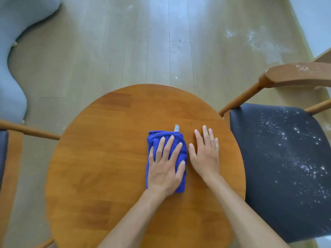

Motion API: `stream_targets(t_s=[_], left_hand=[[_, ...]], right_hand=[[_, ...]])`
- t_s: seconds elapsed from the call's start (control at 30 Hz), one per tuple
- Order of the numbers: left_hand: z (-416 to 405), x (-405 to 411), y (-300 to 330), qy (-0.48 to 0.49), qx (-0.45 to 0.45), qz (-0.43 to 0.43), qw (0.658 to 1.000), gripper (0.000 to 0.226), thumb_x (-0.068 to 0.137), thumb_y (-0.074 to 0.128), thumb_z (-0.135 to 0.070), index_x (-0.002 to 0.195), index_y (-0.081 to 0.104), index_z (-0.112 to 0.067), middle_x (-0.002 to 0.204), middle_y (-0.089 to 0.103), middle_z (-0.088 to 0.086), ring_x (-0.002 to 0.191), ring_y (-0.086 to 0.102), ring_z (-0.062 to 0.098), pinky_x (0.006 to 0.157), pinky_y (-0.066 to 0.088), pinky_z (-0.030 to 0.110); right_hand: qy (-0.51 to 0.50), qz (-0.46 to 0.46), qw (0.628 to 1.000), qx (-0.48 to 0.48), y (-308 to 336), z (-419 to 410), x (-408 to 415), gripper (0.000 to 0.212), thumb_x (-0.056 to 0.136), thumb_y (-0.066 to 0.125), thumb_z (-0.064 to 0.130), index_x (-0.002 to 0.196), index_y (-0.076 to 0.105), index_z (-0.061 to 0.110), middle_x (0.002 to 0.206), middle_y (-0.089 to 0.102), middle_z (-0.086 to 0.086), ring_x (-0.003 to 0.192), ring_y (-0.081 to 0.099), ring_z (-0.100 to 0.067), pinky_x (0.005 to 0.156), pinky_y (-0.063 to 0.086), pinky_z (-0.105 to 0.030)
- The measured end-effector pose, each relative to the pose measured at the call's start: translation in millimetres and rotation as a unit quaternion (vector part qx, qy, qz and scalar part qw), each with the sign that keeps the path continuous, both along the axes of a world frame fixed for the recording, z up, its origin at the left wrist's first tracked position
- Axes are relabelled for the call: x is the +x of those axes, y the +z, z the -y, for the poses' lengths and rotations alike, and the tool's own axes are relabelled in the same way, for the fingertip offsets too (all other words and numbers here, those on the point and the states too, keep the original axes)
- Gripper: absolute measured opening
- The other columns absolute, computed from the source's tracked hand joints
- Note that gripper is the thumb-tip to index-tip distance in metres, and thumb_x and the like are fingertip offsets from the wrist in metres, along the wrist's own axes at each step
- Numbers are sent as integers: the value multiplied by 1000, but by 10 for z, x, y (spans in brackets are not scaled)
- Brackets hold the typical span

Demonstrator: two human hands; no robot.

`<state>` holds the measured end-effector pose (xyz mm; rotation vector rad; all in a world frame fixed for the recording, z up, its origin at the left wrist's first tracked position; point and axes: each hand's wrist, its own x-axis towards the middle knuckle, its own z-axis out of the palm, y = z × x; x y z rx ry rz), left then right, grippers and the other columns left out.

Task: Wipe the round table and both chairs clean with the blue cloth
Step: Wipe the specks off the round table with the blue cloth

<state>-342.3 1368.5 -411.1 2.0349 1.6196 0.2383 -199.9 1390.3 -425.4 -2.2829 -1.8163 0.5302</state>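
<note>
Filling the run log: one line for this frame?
left hand flat on cloth | right hand flat on table | right chair dusty

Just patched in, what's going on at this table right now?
A person is wiping the round table with a folded blue cloth. The left hand presses flat on the cloth, fingers spread, while the right hand rests flat on the bare wood beside it. The tabletop looks clean. The chair on the right has white specks across its dark seat and on its wooden backrest, so it looks unwiped. Only an edge of the left chair shows.
</note>
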Motion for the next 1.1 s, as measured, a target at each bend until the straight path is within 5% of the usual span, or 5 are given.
stream_targets(t_s=[0.13,0.43,0.67,0.93,1.1], left_hand=[[-254,-204,245,168,-86,317,929,47,92,35,-30,136,50,-24,142,42,-17,138,28,-3,117,21,30],[320,-1700,-125,110,-39,-157,981,58,92,40,-39,149,33,-26,160,17,9,148,10,28,114,12,59],[329,-1755,-229,83,-36,-188,978,67,87,25,-50,151,26,-29,161,11,7,148,5,26,114,9,58],[354,-1890,-332,44,-4,-204,978,66,92,19,-55,153,17,-30,161,7,6,148,3,25,113,6,56],[357,-1902,-366,42,9,-202,978,65,92,21,-54,152,20,-30,161,9,7,148,6,25,113,8,57]], right_hand=[[-87,-122,985,81,249,249,-542,43,93,50,24,134,52,10,146,43,-11,136,37,-30,111,30,-44],[-143,37,989,13,131,305,-1554,48,61,76,47,89,59,12,138,48,-21,127,44,-46,96,41,-62],[95,95,984,116,27,793,-482,28,71,67,33,74,58,7,135,53,-18,127,47,-42,93,43,-52],[-230,101,966,55,60,1165,-449,40,65,77,31,90,56,8,137,47,-19,114,47,-43,94,39,-51],[-159,46,985,48,68,1104,-1498,51,68,67,42,110,59,15,145,40,-20,124,43,-44,95,38,-52]])
